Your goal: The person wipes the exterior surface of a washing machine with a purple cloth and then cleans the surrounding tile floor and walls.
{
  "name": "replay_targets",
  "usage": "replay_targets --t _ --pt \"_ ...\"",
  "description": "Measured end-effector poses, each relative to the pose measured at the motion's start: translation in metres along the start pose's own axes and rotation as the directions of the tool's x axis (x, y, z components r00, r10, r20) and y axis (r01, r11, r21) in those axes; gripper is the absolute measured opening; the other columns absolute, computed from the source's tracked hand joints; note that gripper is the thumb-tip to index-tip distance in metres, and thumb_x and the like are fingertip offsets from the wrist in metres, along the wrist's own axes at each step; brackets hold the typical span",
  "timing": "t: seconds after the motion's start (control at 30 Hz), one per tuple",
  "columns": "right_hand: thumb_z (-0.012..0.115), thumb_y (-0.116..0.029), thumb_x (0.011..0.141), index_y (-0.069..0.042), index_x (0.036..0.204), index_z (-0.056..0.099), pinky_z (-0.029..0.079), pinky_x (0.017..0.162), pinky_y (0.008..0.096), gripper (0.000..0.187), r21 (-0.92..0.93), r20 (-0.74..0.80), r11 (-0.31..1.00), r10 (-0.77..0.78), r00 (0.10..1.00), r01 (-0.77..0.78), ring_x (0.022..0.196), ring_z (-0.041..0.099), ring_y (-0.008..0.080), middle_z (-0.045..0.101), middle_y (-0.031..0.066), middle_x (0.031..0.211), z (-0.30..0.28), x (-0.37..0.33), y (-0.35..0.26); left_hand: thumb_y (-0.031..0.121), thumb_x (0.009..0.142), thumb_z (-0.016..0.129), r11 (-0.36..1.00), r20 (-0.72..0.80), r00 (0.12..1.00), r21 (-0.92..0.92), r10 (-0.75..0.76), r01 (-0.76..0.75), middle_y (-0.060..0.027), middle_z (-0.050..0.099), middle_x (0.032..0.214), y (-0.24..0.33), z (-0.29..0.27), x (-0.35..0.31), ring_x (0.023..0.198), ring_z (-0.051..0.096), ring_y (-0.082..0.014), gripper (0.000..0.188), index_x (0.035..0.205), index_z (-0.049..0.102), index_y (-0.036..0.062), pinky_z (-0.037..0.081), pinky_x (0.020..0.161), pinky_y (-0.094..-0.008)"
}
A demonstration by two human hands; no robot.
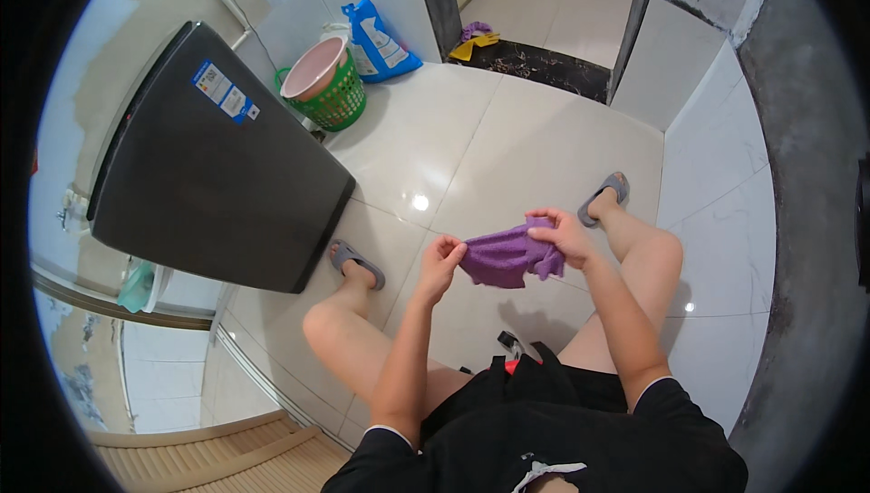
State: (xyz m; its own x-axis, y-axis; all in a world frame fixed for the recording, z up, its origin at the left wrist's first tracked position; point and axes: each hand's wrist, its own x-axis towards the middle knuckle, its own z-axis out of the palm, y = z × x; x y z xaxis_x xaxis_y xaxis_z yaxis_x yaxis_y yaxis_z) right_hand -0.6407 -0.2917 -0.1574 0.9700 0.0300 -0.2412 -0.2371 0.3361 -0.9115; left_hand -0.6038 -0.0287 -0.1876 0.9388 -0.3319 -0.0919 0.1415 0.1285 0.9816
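A small purple cloth [500, 257] is stretched between my two hands, above the tiled floor and between my knees. My left hand [440, 266] pinches its left corner with thumb and fingertips. At the other end, my right hand [562, 237] grips the bunched edge, with the thumb on top. The cloth's lower right part hangs in loose folds. Whether it is a towel or a small garment, I cannot make out.
To the left stands a dark grey washing machine [217, 167]. Beyond it are a green basket [341, 103] holding a pink basin [313, 72] and a blue bag [381, 44]. Yellow and purple cloths [476, 42] lie at the doorway's black sill [544, 69]. A wooden slatted panel [227, 457] is lower left.
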Motion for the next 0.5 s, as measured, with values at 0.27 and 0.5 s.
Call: replay_targets --t 0.27,0.5 --pt "0.035 -0.056 0.09 -0.009 0.129 0.047 0.039 0.099 0.0479 0.063 0.819 0.232 0.51 0.127 0.964 -0.264 0.118 0.05 0.0293 0.049 0.0086 0.133 0.017 -0.003 0.056 0.031 0.093 0.047 0.874 0.158 0.919 -0.285 -0.361 0.393 -0.0104 0.061 0.11 0.027 -0.009 -0.001 0.098 0.06 -0.0205 0.039 0.118 0.051 0.0003 0.048 0.088 -0.0344" --pt "0.054 -0.027 0.09 0.002 0.116 0.053 0.048 0.093 0.0439 0.039 0.661 0.21 0.578 0.47 0.857 -0.479 0.107 0.058 0.0298 0.059 0.0163 0.115 0.006 -0.013 0.148 0.03 0.096 0.035 0.642 0.112 0.7 -0.317 -0.706 0.698 -0.0177 0.057 0.119 -0.06 -0.054 -0.02 0.107 0.056 -0.0311 0.044 0.122 0.048 -0.0028 0.041 0.098 -0.0454"
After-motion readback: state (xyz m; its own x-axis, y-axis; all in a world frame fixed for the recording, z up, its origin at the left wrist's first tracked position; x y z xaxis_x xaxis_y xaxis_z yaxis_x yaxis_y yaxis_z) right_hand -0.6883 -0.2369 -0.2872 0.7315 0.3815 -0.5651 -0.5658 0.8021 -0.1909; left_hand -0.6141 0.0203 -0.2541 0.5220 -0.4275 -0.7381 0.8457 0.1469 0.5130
